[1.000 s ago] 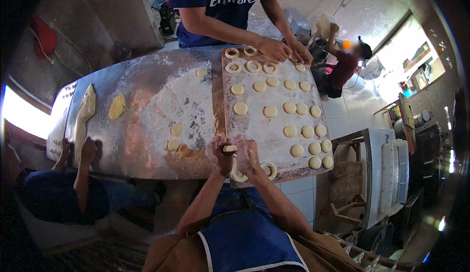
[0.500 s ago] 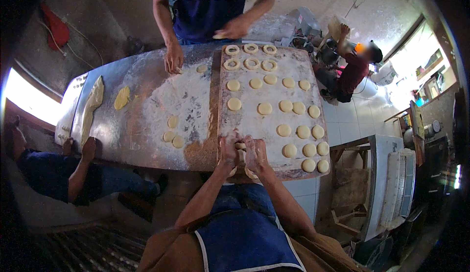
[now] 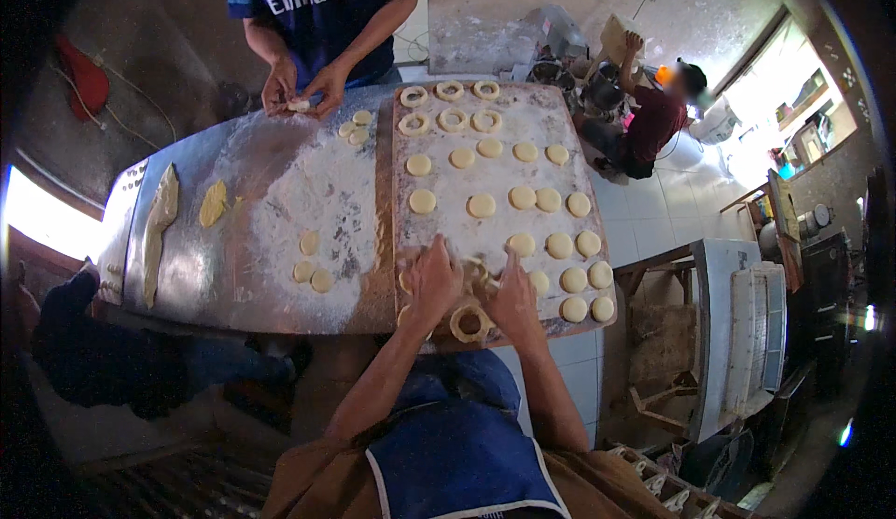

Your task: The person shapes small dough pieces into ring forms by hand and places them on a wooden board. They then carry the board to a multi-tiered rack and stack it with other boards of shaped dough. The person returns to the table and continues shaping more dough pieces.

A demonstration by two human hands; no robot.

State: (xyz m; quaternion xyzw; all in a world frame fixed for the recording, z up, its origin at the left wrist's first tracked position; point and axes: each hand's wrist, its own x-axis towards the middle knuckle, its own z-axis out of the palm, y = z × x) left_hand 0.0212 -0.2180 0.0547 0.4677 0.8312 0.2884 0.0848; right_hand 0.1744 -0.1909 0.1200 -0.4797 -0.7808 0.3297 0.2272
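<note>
My left hand (image 3: 436, 281) rests low over the near part of a floured board (image 3: 443, 234), index finger stretched forward and nothing plainly gripped. Facing it, my right hand (image 3: 512, 297) has its fingers extended and apart. A blurred dough ring (image 3: 476, 269) lies between the two hands; whether fingertips touch it is unclear. Closer to me, another dough ring (image 3: 455, 325) sits by the board's near edge. Pale dough discs are partly covered by my left hand. Several round dough discs (image 3: 573, 280) stand in rows beside my right hand and farther up the board.
More dough rings (image 3: 440, 91) line the board's far end. Left of it, a metal table (image 3: 187, 267) bears flour, small dough pieces (image 3: 322, 282), yellow dough (image 3: 214, 203) and a long dough strip (image 3: 161, 230). A co-worker opposite handles dough; another person stands left, one sits far right.
My hands have parted from around the dough, and a ring shows between them. The co-worker opposite has brought both hands together on dough. The person at left has drawn back from the table edge.
</note>
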